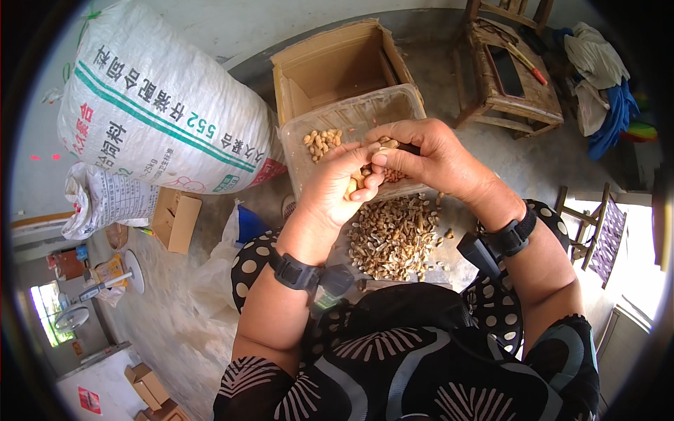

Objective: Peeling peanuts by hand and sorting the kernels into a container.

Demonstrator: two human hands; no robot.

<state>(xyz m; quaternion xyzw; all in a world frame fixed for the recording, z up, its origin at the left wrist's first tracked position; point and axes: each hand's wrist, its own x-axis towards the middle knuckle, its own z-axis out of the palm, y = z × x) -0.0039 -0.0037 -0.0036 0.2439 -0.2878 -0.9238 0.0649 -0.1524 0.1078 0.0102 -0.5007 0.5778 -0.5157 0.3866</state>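
Observation:
My left hand (342, 176) holds several unshelled peanuts in its curled fingers. Its thumb and index finger meet my right hand (421, 152) at one peanut (388, 143). My right hand also grips a dark, narrow tool, mostly hidden by the fingers. Both hands are above a clear plastic tub (300, 173), which holds a pile of unshelled peanuts (322, 142) at its left and reddish shelled kernels (394, 174) beneath my hands. A large heap of empty peanut shells (392, 237) lies on the floor between the tub and my lap.
An open cardboard box (331, 68) stands behind the tub. A big white woven feed sack (168, 105) is at the left, with a small carton (176, 221) near it. On a wooden chair (487, 97) at the right lies a phone (505, 71). A fan (134, 271) stands at far left.

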